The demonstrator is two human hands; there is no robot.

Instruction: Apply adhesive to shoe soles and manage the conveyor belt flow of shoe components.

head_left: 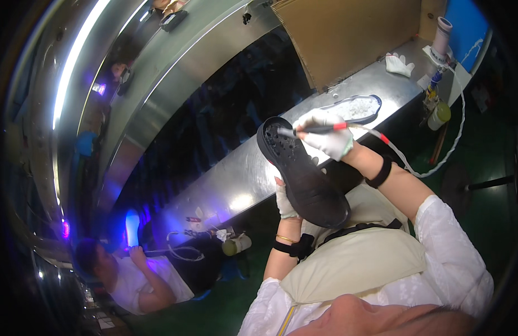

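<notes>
A black shoe sole (310, 182) is held up tilted in front of me, its cavity with small round holes at the far end. My left hand (284, 203), in a white fingerless glove, is closed on its left edge; part of that hand is hidden behind the sole. My right hand (328, 140), also gloved, pinches a hose-fed brush (320, 129) with a dark handle and red band. The brush's pale, blurred tip is over the sole's far end; I cannot tell whether it touches. Beyond my right hand, another sole (376, 105) with a whitish inside lies on the metal bench.
A pale hose (459, 126) loops from the brush to fittings and a green-yellow bottle (438, 116) at right. A cardboard sheet (354, 39), white glove (400, 65) and pink cylinder (442, 36) are at the back. Lower left, a co-worker (147, 280) holds a blue-lit sole (132, 228).
</notes>
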